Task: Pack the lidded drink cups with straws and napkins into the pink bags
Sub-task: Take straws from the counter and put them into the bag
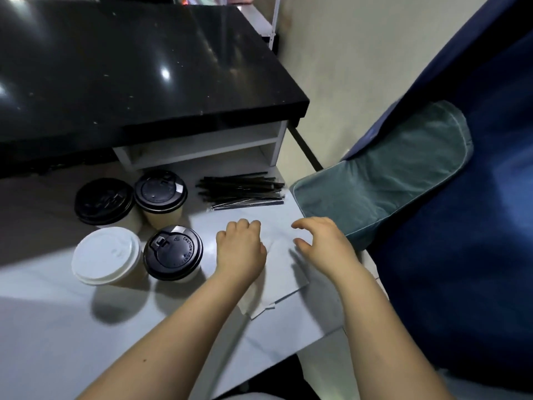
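Several lidded paper cups stand on the white table (57, 327): a white-lidded cup (107, 256), a black-lidded cup (173, 252) beside it, and two more black-lidded cups (103, 201) (160, 192) behind. A pile of black wrapped straws (240, 188) lies further back. White napkins (281, 272) lie flat between my hands. My left hand (240, 249) rests on the napkins' left side with its fingers curled under. My right hand (320, 241) hovers over their right edge, fingers bent and spread, holding nothing. No pink bag is in view.
A black glossy counter (129, 67) overhangs a white shelf unit (207, 145) behind the cups. A chair with a teal cushion (383, 180) and dark blue fabric (461, 255) stands close at the table's right edge. The table's front corner (331, 333) lies under my right forearm.
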